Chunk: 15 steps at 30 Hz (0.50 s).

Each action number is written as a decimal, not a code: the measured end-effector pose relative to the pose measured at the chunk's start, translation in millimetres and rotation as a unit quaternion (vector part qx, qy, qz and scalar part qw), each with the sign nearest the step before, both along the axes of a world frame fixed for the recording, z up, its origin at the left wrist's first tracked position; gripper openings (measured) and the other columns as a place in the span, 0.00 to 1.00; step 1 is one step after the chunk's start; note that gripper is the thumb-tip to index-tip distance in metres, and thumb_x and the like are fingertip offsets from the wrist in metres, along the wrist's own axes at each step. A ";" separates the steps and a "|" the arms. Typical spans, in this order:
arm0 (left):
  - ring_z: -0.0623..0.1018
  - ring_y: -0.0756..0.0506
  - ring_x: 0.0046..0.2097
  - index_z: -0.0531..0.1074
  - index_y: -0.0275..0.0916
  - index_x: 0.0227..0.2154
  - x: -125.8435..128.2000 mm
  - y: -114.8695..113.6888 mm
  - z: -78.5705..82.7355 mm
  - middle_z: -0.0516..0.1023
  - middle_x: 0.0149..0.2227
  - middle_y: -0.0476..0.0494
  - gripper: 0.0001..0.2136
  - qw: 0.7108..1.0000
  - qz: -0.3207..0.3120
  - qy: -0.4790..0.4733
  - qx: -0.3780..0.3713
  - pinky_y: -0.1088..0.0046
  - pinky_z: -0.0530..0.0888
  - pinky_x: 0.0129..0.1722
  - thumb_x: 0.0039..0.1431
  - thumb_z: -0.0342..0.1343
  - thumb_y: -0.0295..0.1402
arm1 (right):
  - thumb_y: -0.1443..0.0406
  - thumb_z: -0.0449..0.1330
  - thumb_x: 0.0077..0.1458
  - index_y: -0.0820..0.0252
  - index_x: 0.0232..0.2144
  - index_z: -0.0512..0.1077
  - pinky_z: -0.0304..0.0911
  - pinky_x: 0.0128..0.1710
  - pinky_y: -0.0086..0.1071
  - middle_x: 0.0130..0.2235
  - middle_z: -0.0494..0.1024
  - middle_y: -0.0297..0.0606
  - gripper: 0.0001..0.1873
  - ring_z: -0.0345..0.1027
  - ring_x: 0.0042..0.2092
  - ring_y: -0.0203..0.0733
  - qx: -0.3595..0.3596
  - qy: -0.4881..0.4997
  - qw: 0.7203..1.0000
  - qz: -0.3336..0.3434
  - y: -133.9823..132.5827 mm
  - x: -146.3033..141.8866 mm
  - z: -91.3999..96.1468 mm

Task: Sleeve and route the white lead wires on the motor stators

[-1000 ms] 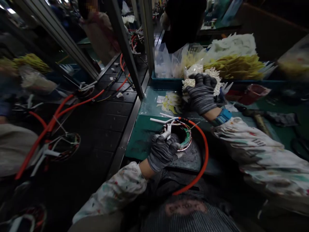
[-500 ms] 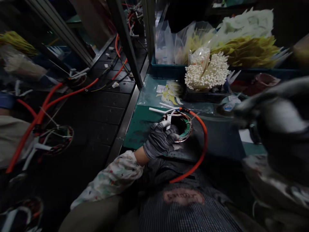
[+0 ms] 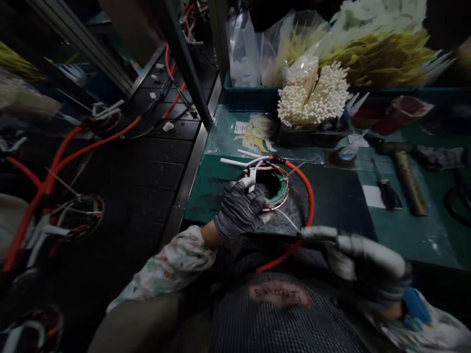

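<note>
A ring-shaped motor stator (image 3: 282, 192) with copper windings, a green lining and white sleeves lies on a dark mat in front of me. A thick orange cable (image 3: 310, 191) loops from its far side towards my lap. My left hand (image 3: 243, 208), in a striped grey glove, grips the stator's near left rim. A thin white cord (image 3: 288, 219) runs from the stator's near edge to my right hand (image 3: 362, 257), whose gloved fingertips are pinched on its end. Another pale cord end (image 3: 295, 169) sticks out at the far right of the ring.
A hammer (image 3: 410, 181) and a screwdriver (image 3: 388, 191) lie at the right. Bundled white-tipped sticks (image 3: 314, 98) and bagged yellow strips (image 3: 379, 59) stand at the back. On the left, a dark slatted conveyor (image 3: 158, 176) carries more stators (image 3: 86, 215) with orange cables.
My right hand has come down and left from in front of the tools, uncovering them, and now holds the white cord drawn out from the stator. My left hand keeps its grip.
</note>
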State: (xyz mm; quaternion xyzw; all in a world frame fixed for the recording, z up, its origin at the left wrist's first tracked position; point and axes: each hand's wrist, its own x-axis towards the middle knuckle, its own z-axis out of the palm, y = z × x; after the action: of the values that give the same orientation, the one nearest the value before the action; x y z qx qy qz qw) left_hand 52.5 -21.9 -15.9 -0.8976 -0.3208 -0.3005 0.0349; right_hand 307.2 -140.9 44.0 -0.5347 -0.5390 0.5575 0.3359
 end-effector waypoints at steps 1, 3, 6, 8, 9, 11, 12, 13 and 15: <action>0.75 0.35 0.58 0.80 0.45 0.41 -0.4 0.3 -0.2 0.84 0.44 0.46 0.11 1.000 -0.001 0.004 0.003 0.54 0.66 0.60 0.65 0.64 0.46 | 0.44 0.46 0.71 0.55 0.49 0.84 0.62 0.14 0.40 0.12 0.58 0.28 0.33 0.55 0.12 0.42 -0.012 0.014 1.000 0.005 -3.5 0.5 -0.4; 0.75 0.35 0.57 0.81 0.44 0.40 -0.9 1.1 1.0 0.85 0.44 0.46 0.11 1.000 -0.004 0.004 0.016 0.54 0.67 0.59 0.65 0.63 0.46 | 0.45 0.50 0.71 0.57 0.50 0.84 0.61 0.13 0.37 0.12 0.59 0.28 0.31 0.55 0.12 0.40 -0.011 0.007 1.000 0.024 -5.5 -2.9 -1.2; 0.76 0.36 0.56 0.81 0.45 0.40 -1.8 2.6 5.5 0.86 0.46 0.47 0.11 1.000 -0.015 0.001 0.026 0.55 0.68 0.59 0.64 0.63 0.45 | 0.50 0.57 0.69 0.51 0.51 0.84 0.76 0.27 0.39 0.22 0.77 0.35 0.21 0.74 0.23 0.44 0.101 -0.096 0.990 0.027 8.3 -17.0 -8.2; 0.76 0.36 0.57 0.82 0.46 0.42 -2.9 3.4 8.4 0.86 0.50 0.49 0.10 1.000 -0.025 -0.005 0.012 0.55 0.68 0.60 0.64 0.63 0.44 | 0.52 0.61 0.66 0.48 0.49 0.83 0.79 0.39 0.44 0.36 0.86 0.40 0.17 0.82 0.36 0.50 0.185 -0.161 0.969 -0.012 28.0 -26.9 -17.3; 0.75 0.36 0.58 0.82 0.46 0.43 -3.5 3.7 9.4 0.86 0.51 0.49 0.10 0.999 -0.032 -0.013 0.001 0.55 0.68 0.61 0.64 0.63 0.43 | 0.52 0.62 0.64 0.48 0.48 0.83 0.79 0.41 0.45 0.40 0.87 0.42 0.16 0.83 0.40 0.52 0.213 -0.185 0.959 -0.028 39.6 -30.5 -21.8; 0.74 0.37 0.59 0.81 0.46 0.45 -4.2 4.3 10.2 0.86 0.52 0.49 0.10 0.998 -0.046 -0.040 -0.014 0.56 0.68 0.62 0.64 0.63 0.41 | 0.52 0.65 0.62 0.51 0.48 0.82 0.78 0.38 0.45 0.40 0.87 0.44 0.16 0.83 0.39 0.54 0.245 -0.227 0.941 -0.059 62.4 -34.7 -28.1; 0.74 0.37 0.59 0.81 0.45 0.45 -4.4 4.6 10.0 0.86 0.51 0.49 0.10 0.997 -0.050 -0.054 -0.015 0.57 0.68 0.62 0.64 0.64 0.41 | 0.53 0.65 0.62 0.53 0.49 0.82 0.77 0.36 0.44 0.38 0.87 0.45 0.18 0.83 0.37 0.55 0.262 -0.252 0.929 -0.068 72.6 -35.8 -29.2; 0.75 0.38 0.59 0.81 0.45 0.45 -4.4 4.9 9.6 0.86 0.50 0.49 0.10 0.996 -0.053 -0.065 -0.014 0.58 0.69 0.62 0.64 0.64 0.40 | 0.53 0.65 0.62 0.54 0.50 0.82 0.76 0.34 0.43 0.37 0.87 0.46 0.18 0.83 0.36 0.55 0.282 -0.277 0.916 -0.069 81.5 -36.9 -29.0; 0.76 0.38 0.58 0.81 0.45 0.42 -4.1 5.7 8.3 0.87 0.48 0.50 0.08 0.996 -0.053 -0.072 -0.013 0.58 0.70 0.62 0.64 0.65 0.40 | 0.55 0.63 0.64 0.55 0.47 0.83 0.76 0.35 0.42 0.37 0.88 0.46 0.16 0.83 0.37 0.55 0.317 -0.302 0.898 -0.038 95.1 -39.4 -25.5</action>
State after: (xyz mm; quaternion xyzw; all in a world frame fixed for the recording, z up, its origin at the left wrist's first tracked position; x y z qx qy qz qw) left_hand 48.4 -16.3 -7.6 -0.8898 -0.2781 -0.3615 -0.0159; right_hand 267.8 -45.8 18.6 -0.5631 -0.7417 0.1553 0.3295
